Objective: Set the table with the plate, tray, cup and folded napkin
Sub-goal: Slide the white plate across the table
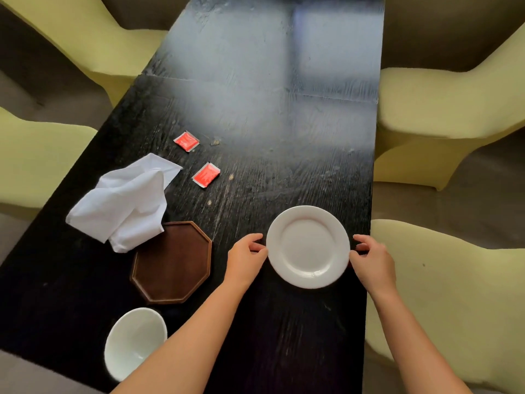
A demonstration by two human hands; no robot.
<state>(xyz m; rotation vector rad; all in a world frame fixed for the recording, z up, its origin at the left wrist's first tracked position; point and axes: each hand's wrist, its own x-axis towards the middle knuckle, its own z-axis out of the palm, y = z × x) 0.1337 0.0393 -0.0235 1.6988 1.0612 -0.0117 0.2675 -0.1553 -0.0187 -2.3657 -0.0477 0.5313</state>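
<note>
A round white plate lies flat on the black table near its right edge. My left hand pinches the plate's left rim and my right hand pinches its right rim. A brown octagonal tray sits to the left of my left hand. A crumpled white napkin lies beyond the tray, with one corner overlapping the tray's far edge. A white cup stands near the table's front left, partly hidden behind my left forearm.
Two red sachets lie on the table past the napkin. Pale yellow-green chairs line both long sides of the table. Crumbs dot the dark wood near the sachets.
</note>
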